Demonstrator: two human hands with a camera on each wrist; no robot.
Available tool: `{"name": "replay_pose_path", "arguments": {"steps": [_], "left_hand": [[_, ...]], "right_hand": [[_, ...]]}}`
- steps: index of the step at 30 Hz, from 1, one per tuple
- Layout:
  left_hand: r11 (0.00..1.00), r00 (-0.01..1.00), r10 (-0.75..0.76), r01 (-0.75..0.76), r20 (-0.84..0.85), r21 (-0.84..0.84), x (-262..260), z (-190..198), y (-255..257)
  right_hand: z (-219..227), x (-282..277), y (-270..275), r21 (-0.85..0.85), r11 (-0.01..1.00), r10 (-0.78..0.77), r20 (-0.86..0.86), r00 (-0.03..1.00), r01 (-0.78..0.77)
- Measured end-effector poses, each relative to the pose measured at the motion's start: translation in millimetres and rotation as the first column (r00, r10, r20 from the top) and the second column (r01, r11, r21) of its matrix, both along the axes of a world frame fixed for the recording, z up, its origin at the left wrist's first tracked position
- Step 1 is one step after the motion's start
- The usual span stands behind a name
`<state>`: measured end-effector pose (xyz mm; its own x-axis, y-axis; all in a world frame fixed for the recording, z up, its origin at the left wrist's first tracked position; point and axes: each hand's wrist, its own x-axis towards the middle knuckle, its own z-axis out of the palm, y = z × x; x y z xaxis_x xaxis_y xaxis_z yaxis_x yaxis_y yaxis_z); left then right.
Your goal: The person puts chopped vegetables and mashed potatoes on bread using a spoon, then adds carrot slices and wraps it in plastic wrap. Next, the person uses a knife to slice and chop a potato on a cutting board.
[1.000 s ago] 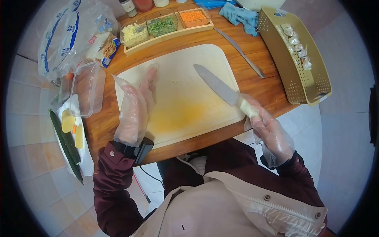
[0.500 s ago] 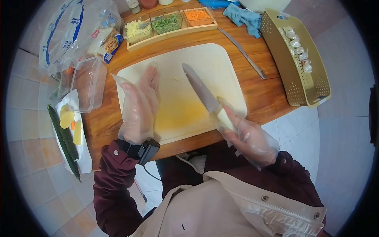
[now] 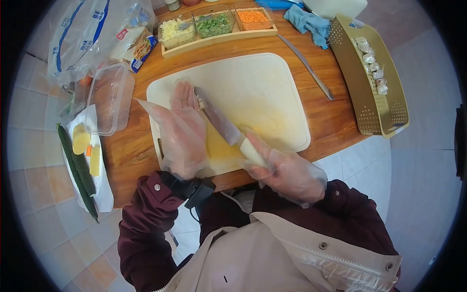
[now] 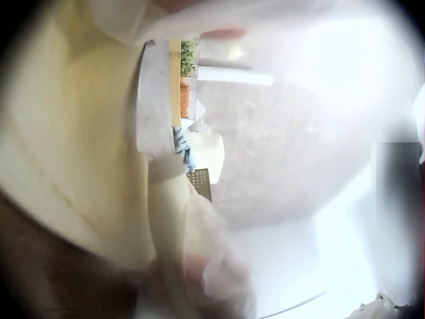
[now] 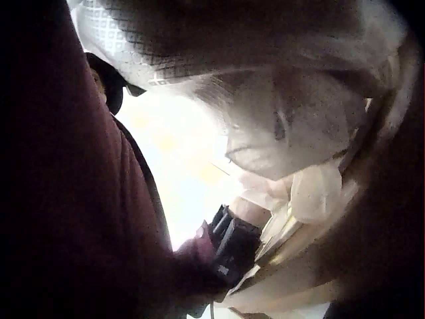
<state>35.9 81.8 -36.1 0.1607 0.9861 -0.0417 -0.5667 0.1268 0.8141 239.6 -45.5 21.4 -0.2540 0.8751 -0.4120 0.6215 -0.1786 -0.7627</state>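
Observation:
My right hand (image 3: 292, 177), in a clear plastic glove, grips the pale handle of a kitchen knife (image 3: 221, 119). The blade slants over the white cutting board (image 3: 262, 87), its tip beside the fingers of my left hand (image 3: 187, 131). That hand, also gloved, lies palm up at the board's left side with fingers extended. A few pale chopped bits (image 3: 201, 102) show along the blade near the tip. Yellow stains mark the board's middle. In the left wrist view the knife handle (image 4: 166, 206) is seen close up; glove plastic blurs the right wrist view.
Behind the board, a wooden tray (image 3: 219, 43) holds tubs of chopped food. A second knife (image 3: 306, 65) lies at right, near a tan basket (image 3: 348, 73) with wrapped pieces. At left are a clear plastic box (image 3: 111, 100), a cucumber (image 3: 78, 170) and a plastic bag (image 3: 80, 44).
The right hand has brought the knife leftward across the board until its tip is beside the left fingers. The left hand has turned its palm up and shifted slightly right.

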Motion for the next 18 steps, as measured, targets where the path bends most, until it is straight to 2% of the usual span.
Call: {"name": "replay_pose_path", "arguments": {"steps": [1,4,6,7,9,12,14,16,17,18], "left_hand": [[0.999,0.999,0.034,-0.034,0.01,0.004,2,0,-1],[0.998,0.999,0.047,-0.047,-0.012,0.033,5,8,-4],[0.999,0.999,0.024,-0.026,0.026,0.04,0,11,-2],[0.999,0.997,0.004,-0.007,0.071,0.047,-3,14,0],[0.994,0.999,0.003,-0.007,0.036,0.105,-9,27,4],[0.973,0.999,0.05,-0.045,-0.016,0.225,-20,48,26],[0.984,0.996,0.05,-0.061,0.072,0.168,-24,68,46],[0.981,0.993,0.026,-0.047,0.114,0.187,-30,69,80],[0.959,0.747,-0.283,0.239,0.602,0.154,-31,66,98],[0.954,0.734,-0.299,0.246,0.61,0.172,-31,64,120]], "right_hand": [[1,0,2,0.0,1.0,0.0,-0.003,1.0,0.0],[9,2,8,-0.137,0.99,-0.04,-0.186,0.982,0.015],[13,6,8,-0.372,0.927,-0.197,-0.392,0.899,0.041],[16,8,6,-0.365,0.93,-0.201,-0.397,0.895,0.047],[24,12,5,-0.471,0.876,-0.366,-0.51,0.778,0.103],[57,19,19,-0.332,0.925,-0.357,-0.59,0.724,0.185],[43,18,45,-0.109,0.948,-0.289,-0.683,0.671,0.298],[57,30,86,0.182,0.958,-0.084,-0.558,0.825,0.221],[61,31,104,0.213,0.953,-0.084,-0.495,0.865,0.214],[67,28,121,0.247,0.947,-0.084,-0.429,0.899,0.206]]}}
